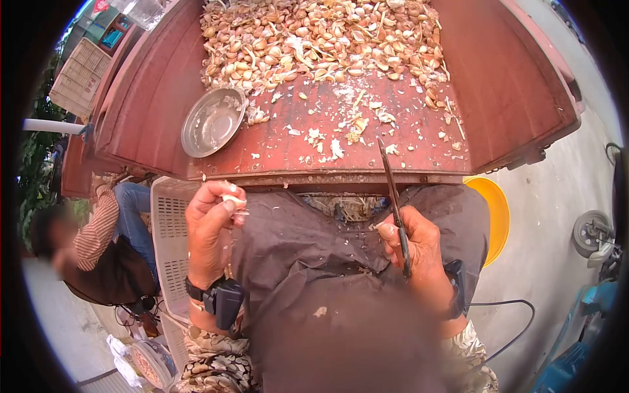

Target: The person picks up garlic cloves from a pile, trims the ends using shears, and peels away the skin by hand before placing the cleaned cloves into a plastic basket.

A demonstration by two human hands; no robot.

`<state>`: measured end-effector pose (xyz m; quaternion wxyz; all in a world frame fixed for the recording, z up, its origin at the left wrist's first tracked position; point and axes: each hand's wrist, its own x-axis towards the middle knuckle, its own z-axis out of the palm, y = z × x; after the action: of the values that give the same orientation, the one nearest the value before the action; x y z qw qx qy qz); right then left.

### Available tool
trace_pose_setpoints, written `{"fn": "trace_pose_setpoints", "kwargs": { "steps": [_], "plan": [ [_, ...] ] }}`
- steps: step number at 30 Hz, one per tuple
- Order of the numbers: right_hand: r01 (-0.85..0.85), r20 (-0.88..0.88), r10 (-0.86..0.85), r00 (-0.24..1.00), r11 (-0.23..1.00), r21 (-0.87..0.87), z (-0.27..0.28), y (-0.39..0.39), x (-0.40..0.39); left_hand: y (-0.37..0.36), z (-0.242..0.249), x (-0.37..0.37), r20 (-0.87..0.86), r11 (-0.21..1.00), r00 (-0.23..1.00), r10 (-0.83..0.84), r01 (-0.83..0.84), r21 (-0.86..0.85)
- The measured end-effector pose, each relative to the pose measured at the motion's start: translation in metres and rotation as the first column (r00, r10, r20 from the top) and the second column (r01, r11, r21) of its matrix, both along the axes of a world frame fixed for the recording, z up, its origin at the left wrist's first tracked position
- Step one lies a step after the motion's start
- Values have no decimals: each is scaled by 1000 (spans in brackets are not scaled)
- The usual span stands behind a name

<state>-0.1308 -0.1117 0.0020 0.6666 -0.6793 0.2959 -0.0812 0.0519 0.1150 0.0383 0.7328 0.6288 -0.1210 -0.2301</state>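
Observation:
My left hand, raised over the left side of my lap, pinches a pale garlic clove between thumb and fingers. Over the right side of my lap, my right hand is closed around a long, thin dark-bladed tool. The tool's tip points up and away from me, overlapping the front edge of the red cart bed. Loose garlic cloves are heaped at the back of the bed, with scraps of skin scattered nearer me. A dark apron covers my lap.
A metal bowl sits at the bed's left. Beside my left arm stands a pale plastic crate; a yellow tub is right of my knee. Another person sits at left. A black cable loops by my right wrist.

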Motion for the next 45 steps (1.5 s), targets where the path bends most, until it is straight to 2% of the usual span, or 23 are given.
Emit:
{"fn": "trace_pose_setpoints", "kwargs": {
  "steps": [1,2,5,6,8,12,14,16,19,20,21,22,23,25,27,29,31,32,34,37,41,44,45],
  "plan": [
    [51,-21,-49,999,993,105,6,-2,2,45,-4,14,240,934,971,3,-88,346],
    [51,-34,-47,998,990,133,6,-6,3,75,-8,26,450,750,889,-81,-243,615],
    [7,57,-16,998,989,150,-8,-7,13,85,-7,30,771,585,500,-394,-511,630],
    [-35,57,30,998,996,85,-8,-7,15,55,1,27,724,727,631,-280,-353,589],
    [-79,109,77,991,997,17,-6,-9,25,-9,1,31,517,861,835,-187,-114,495],
    [-122,68,126,990,991,-56,7,-28,42,-138,-19,86,735,857,573,-363,-105,504],
    [-130,66,140,988,982,-139,6,-41,52,-192,-53,134,832,847,448,-329,-251,470],
    [-128,56,143,988,971,-203,8,-52,63,-226,-75,164,797,699,508,-327,-437,566],
    [-71,77,95,993,961,-269,9,-64,71,-240,-107,200,742,646,433,-511,-377,664],
    [-54,91,89,992,942,-332,-1,-65,70,-243,-105,207,659,623,495,-566,-266,735],
    [-46,121,92,988,940,-338,-10,-66,70,-239,-103,203,614,685,568,-548,-115,719],
    [8,204,67,977,938,-347,-28,-63,72,-238,-75,172,437,617,704,-560,3,787],
    [-9,184,78,980,937,-350,-28,-62,72,-231,-78,181,523,563,537,-662,-105,820],
    [19,176,62,982,905,-424,-20,-57,69,-213,-87,180,664,694,471,-581,-140,706],
    [35,140,27,990,904,-425,-22,-52,66,-196,-78,163,848,807,259,-463,-272,524],
    [29,124,29,992,898,-440,-23,-51,68,-178,-72,148,707,919,664,-246,-72,388],
    [3,109,50,993,895,-445,-15,-47,67,-161,-44,107,287,956,928,-240,173,238],
    [-23,31,39,999,911,-412,-15,-43,68,-152,-38,93,62,962,961,-271,267,63],
    [-41,60,85,995,849,-527,-15,-37,67,-142,-29,62,-159,951,948,-275,244,-193],
    [-54,94,158,983,736,-674,-16,-30,62,-130,-23,35,-123,915,939,-322,276,-295],
    [-55,117,196,974,699,-713,-9,-20,53,-117,-22,21,-133,883,929,-345,273,-382],
    [-149,82,215,973,861,-487,0,-15,44,-108,-25,20,-217,855,904,-368,236,-462],
    [-133,60,160,985,938,-319,4,-12,42,-105,-24,19,-262,847,890,-373,211,-487]
  ]
}}
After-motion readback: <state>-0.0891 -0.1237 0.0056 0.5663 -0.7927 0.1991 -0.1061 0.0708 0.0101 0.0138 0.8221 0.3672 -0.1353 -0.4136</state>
